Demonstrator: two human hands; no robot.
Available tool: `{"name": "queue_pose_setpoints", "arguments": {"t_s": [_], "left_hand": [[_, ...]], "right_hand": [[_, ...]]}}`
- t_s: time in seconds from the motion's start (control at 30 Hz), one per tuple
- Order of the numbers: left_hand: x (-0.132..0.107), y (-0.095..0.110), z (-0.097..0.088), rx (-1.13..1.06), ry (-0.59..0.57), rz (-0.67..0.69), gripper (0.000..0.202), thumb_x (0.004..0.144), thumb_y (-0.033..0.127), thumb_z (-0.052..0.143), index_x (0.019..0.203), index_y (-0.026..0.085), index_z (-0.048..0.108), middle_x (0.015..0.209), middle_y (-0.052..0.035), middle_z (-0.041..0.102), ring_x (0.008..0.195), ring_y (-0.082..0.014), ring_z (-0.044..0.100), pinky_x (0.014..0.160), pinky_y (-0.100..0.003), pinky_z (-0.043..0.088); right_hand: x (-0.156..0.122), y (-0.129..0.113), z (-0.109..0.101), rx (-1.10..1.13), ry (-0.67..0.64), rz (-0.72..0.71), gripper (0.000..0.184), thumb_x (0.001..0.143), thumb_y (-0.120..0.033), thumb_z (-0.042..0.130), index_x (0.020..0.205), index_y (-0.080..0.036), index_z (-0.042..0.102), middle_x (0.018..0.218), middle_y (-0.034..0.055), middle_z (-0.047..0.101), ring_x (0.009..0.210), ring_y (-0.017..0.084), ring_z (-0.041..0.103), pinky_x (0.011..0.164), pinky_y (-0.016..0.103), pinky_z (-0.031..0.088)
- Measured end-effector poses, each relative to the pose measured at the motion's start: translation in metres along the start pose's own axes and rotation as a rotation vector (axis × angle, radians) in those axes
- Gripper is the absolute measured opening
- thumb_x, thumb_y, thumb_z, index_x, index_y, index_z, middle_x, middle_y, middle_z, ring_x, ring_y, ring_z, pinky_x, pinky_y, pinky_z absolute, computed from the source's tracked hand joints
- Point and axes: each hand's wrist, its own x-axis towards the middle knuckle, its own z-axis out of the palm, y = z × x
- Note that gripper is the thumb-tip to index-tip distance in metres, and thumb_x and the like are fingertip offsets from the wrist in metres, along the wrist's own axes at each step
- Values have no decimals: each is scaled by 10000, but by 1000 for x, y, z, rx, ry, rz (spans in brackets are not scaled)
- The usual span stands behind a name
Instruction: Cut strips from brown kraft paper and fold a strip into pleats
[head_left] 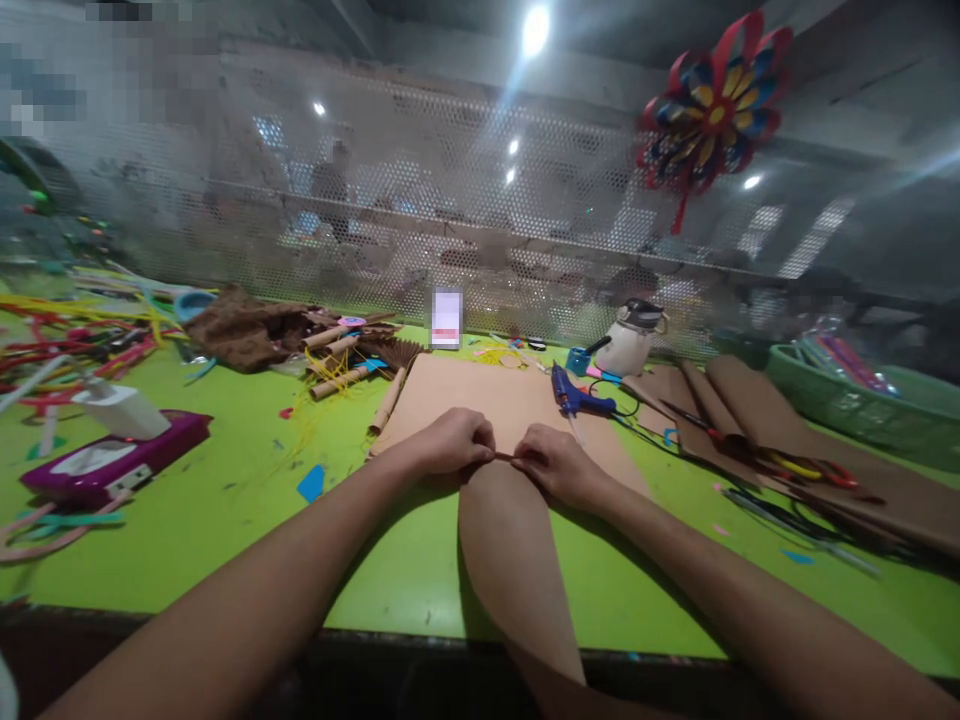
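A long strip of brown kraft paper (510,540) runs from the table's front edge up to my hands, its near part curling down over the edge. My left hand (459,440) pinches the left corner of its far end, and my right hand (556,465) pinches the right corner. Between the fingertips the paper's end looks narrowly folded or rolled. Under and beyond both hands lies a flat brown sheet (465,385). A blue glue gun (576,395) rests near that sheet's right side, closest to my right hand.
Rolled paper tubes (337,375) and yellow strings lie at the left back. A purple power strip (120,455) with a white plug sits left. Scissors (814,470) lie on brown paper at right, before a green basket (862,400). A white jug (630,340) stands behind.
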Motion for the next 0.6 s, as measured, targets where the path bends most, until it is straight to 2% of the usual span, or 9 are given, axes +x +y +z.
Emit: {"name": "queue_pose_setpoints", "arguments": {"t_s": [0.27,0.4,0.5,0.6], "left_hand": [[-1,0,-7,203,-44,105,146,688,147,513,731,156,652,713,-45,638,619,-143,507,556,-241,328],[-3,-2,-8,307,-72,183,137,624,134,567,747,168,615,747,-44,611,640,-152,483,579,-250,318],[-6,5,-10,396,-87,237,126,622,129,563,735,175,594,757,-48,574,644,-159,453,594,-263,313],[-8,13,-12,476,-83,255,73,666,134,531,700,176,580,734,-52,544,643,-165,444,602,-273,310]], "right_hand": [[-8,2,-2,-170,-19,-80,131,828,-118,501,719,-151,565,740,46,519,702,142,466,612,252,365],[-11,1,-8,-272,-74,-117,162,831,-113,485,685,-155,540,720,38,493,673,136,428,590,254,336],[-13,-2,-12,-305,-138,-175,127,815,-103,497,707,-159,534,745,45,501,696,148,419,614,267,343],[-15,-4,-13,-336,-137,-202,132,834,-78,456,767,-153,542,792,68,517,739,169,417,656,292,355]]}}
